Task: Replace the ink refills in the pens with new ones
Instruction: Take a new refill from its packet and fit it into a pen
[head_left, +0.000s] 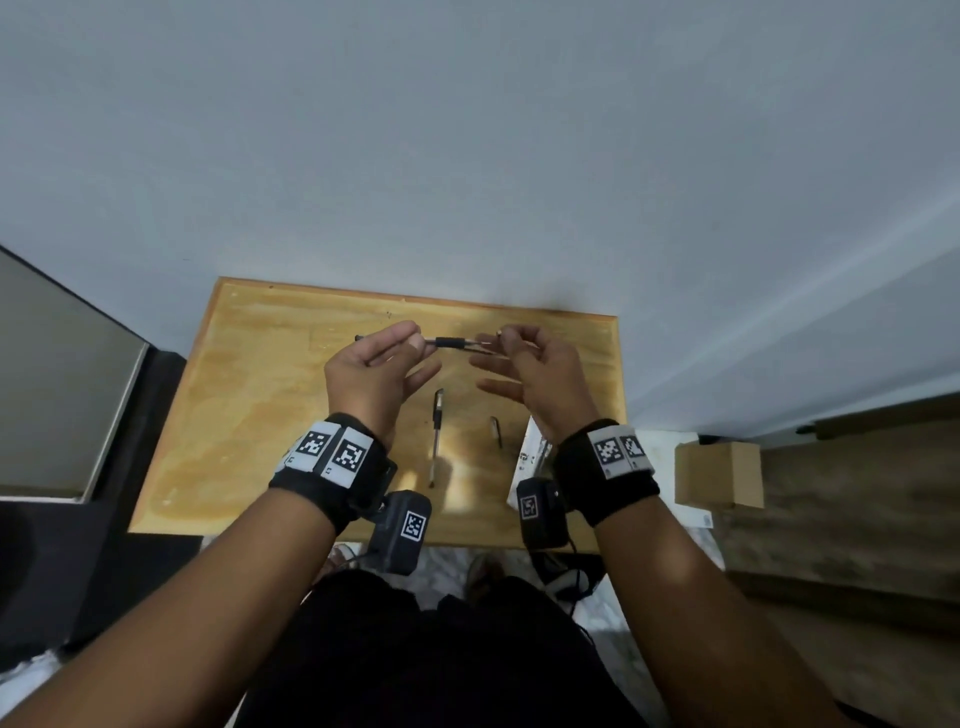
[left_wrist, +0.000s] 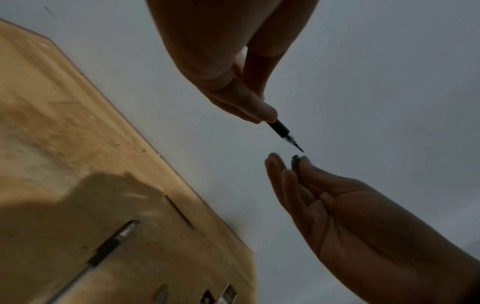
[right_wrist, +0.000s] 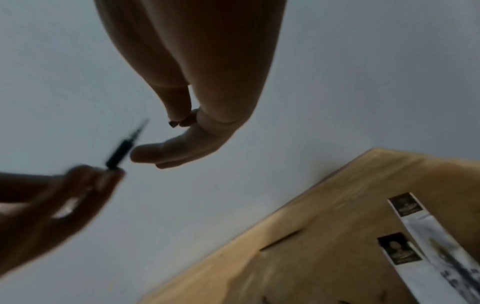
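Both hands raised: left (head_left: 374, 371) pinching, right (head_left: 535, 371) relaxed.

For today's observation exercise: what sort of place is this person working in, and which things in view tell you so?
Probably a room at home, not a workshop: a small wooden table pushed against a plain grey wall, a cardboard box on wood-patterned flooring.

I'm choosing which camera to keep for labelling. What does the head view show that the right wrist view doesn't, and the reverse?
Only the head view: both wristbands, a second pen lying on the wooden table, and a cardboard box.

Only the right wrist view: the printed labels on the white packets.

Both: the left hand pinching the pen, and the right hand at its tip.
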